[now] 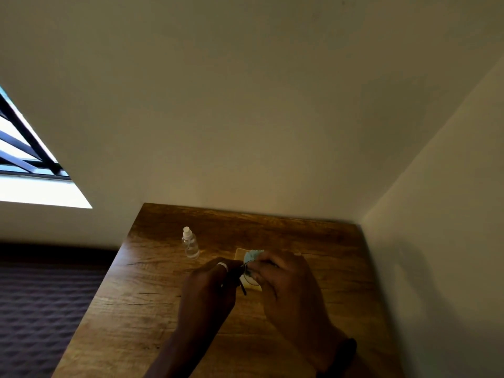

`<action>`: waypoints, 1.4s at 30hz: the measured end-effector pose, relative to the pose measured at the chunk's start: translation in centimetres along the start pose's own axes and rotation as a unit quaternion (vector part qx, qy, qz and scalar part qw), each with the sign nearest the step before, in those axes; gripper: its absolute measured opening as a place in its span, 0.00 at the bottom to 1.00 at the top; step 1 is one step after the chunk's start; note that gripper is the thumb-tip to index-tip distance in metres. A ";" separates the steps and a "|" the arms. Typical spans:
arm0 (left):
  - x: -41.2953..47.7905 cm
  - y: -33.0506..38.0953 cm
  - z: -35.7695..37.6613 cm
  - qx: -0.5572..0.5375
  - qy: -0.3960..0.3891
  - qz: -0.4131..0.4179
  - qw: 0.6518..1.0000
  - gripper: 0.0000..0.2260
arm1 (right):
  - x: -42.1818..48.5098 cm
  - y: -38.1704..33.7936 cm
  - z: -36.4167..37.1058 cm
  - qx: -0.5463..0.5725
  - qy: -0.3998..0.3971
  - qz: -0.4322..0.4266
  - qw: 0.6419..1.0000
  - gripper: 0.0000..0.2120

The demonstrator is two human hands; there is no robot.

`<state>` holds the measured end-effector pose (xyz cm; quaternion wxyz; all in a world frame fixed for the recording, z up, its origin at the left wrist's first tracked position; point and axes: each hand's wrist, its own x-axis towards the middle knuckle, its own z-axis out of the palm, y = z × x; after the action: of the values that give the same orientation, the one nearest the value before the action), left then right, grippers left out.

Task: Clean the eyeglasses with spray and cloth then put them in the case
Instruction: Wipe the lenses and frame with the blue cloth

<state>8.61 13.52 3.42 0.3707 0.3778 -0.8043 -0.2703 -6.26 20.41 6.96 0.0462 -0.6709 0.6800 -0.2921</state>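
Observation:
Above the middle of the wooden table (152, 304), my left hand (211, 287) grips the dark-framed eyeglasses (245, 279); one temple arm hangs down between my hands. My right hand (286, 279) pinches a light blue cloth (252, 256) against a lens. A small clear spray bottle (190, 244) with a white cap stands upright to the left, apart from both hands. A pale yellowish flat thing, possibly the case (255, 288), lies on the table under my hands and is mostly hidden.
The table stands in a corner, with a wall behind and a wall (436, 241) close on the right. A dark quilted surface (41, 309) lies beyond the table's left edge. A barred window (24, 159) is at the far left.

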 end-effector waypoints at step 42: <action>-0.5 0.5 -0.1 -0.004 0.047 0.029 0.998 0.10 | -1.0 -1.2 -1.0 -0.052 -0.053 0.009 0.997 0.05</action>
<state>8.73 14.23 3.61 0.4168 0.3654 -0.7955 -0.2447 -5.60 21.77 8.04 0.0500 -0.6806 0.6973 -0.2194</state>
